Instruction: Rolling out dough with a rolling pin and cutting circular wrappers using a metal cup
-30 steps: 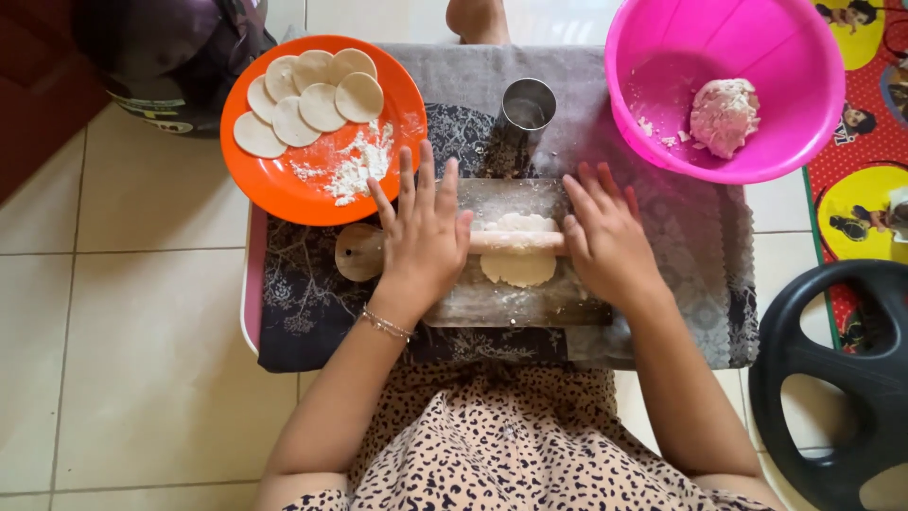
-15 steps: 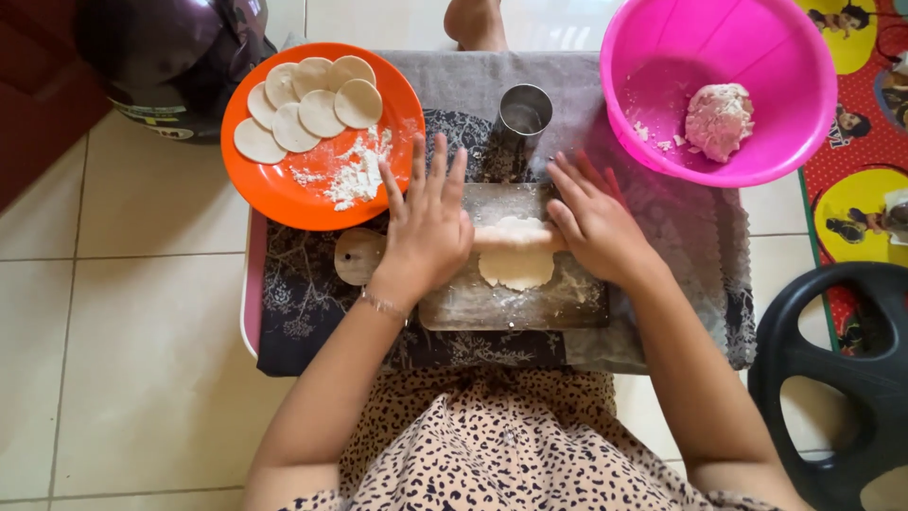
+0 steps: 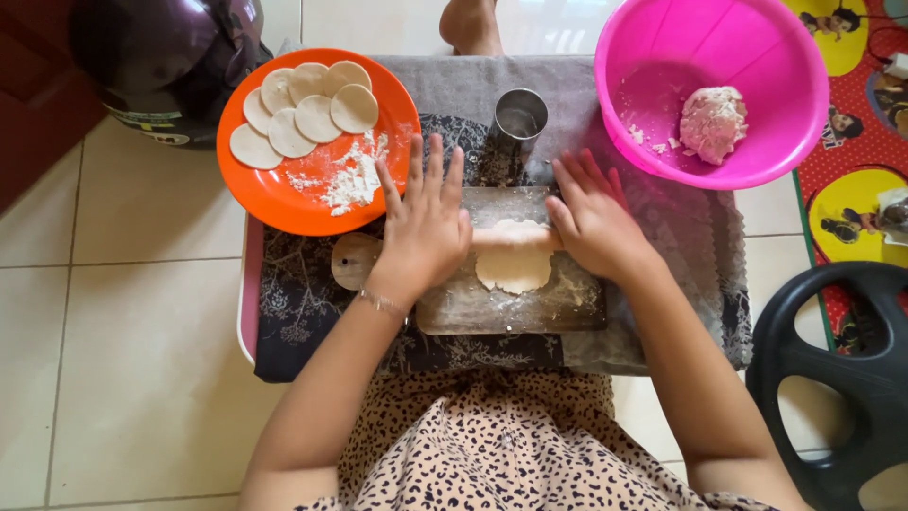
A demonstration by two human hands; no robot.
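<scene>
Under my flat palms lay the wooden rolling pin (image 3: 515,237), level and crosswise, only its middle showing between my hands. It pressed on the pale dough round (image 3: 514,267), thin and floury, slightly uneven at the edge, lying mid-way on the dusty wooden board (image 3: 511,305).

Orange plate (image 3: 284,194) of dough discs (image 3: 303,112), metal cup (image 3: 519,118) — pink bowl (image 3: 747,151) beside.

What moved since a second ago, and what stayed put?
Both hands, left hand and right hand, rolled the rolling pin a little away from the body, over the dough. Nothing was picked up or let go. The board, orange plate and pink bowl stayed put.
</scene>
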